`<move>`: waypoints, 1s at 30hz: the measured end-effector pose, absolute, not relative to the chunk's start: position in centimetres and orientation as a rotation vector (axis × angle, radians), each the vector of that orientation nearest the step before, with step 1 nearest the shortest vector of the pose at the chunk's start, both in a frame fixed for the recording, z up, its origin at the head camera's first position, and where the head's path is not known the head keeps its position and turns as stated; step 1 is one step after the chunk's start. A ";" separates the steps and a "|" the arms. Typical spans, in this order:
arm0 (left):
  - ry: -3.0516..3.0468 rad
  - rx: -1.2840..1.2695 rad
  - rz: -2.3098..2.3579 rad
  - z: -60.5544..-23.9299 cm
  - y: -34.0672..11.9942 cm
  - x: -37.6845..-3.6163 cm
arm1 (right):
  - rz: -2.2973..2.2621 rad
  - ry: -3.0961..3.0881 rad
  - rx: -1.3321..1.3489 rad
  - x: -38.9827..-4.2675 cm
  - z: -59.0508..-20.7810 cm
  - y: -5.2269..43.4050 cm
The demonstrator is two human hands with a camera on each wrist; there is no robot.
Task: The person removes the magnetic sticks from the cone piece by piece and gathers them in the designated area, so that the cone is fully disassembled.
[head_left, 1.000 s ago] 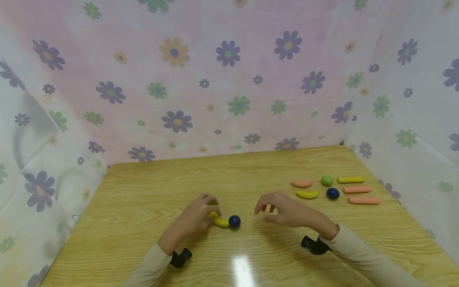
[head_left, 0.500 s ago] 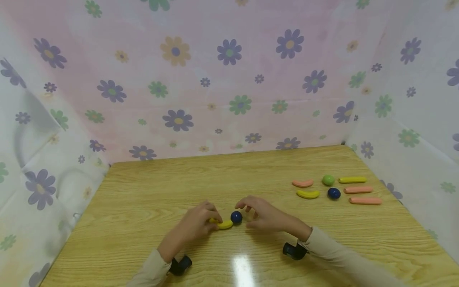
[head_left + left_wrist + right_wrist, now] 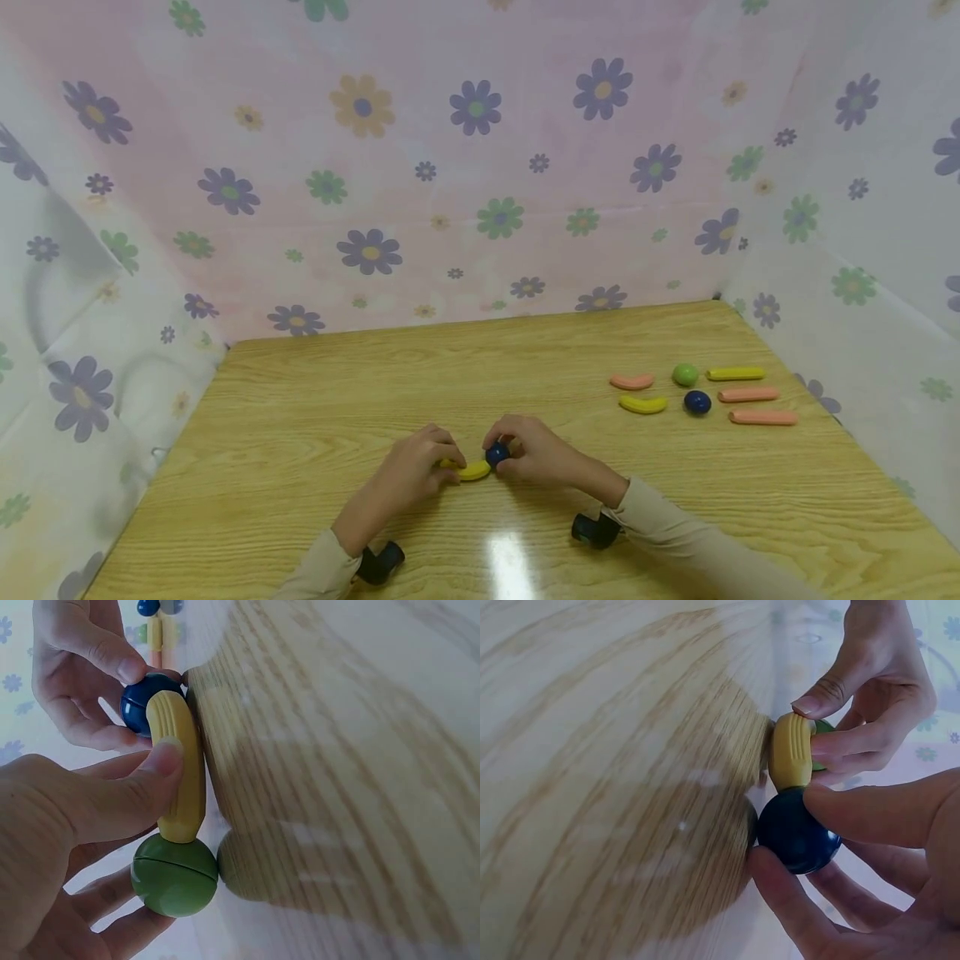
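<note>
On the wooden table [image 3: 315,400], my left hand [image 3: 420,467] pinches a yellow curved piece [image 3: 471,472] that lies flat. In the left wrist view the yellow piece [image 3: 180,769] has a green ball [image 3: 175,875] at one end and a dark blue ball [image 3: 139,705] at the other. My right hand [image 3: 528,454] grips the blue ball [image 3: 497,454] between thumb and fingers. The right wrist view shows the blue ball [image 3: 796,831] touching the end of the yellow piece [image 3: 793,750]. The green ball is hidden under my left hand in the head view.
At the right of the table lie more pieces: a short pink one [image 3: 632,382], a green ball [image 3: 684,374], a yellow bar [image 3: 735,373], a yellow curved piece [image 3: 642,404], a blue ball [image 3: 697,402] and two pink bars [image 3: 761,417]. Flowered cloth walls enclose three sides.
My right hand moved left from open above the table and closed its fingers around the blue ball. The left hand stayed on the yellow piece.
</note>
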State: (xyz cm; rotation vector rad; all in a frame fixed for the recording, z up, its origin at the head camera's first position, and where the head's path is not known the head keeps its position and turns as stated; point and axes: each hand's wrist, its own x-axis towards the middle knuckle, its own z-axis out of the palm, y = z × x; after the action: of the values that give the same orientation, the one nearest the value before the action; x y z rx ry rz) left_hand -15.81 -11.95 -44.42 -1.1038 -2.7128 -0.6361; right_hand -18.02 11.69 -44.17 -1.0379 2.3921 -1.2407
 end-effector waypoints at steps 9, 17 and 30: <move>-2.741 -1.088 -0.679 -44.4 -11.9 -15.6 | -1.225 2.445 -0.989 -17.6 -43.7 11.7; -2.768 -1.056 -0.666 -44.3 -12.0 -15.6 | -1.213 2.490 -0.963 -17.8 -43.9 13.0; -2.763 -1.045 -0.706 -44.3 -12.2 -15.5 | -1.269 2.555 -0.896 -18.5 -43.8 16.1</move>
State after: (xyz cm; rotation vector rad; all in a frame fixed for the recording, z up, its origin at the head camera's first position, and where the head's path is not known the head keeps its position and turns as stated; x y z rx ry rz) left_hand -15.46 -12.18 -44.28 -1.0450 -2.7627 -0.7061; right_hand -18.50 16.14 -43.84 -0.8964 2.5554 -1.2694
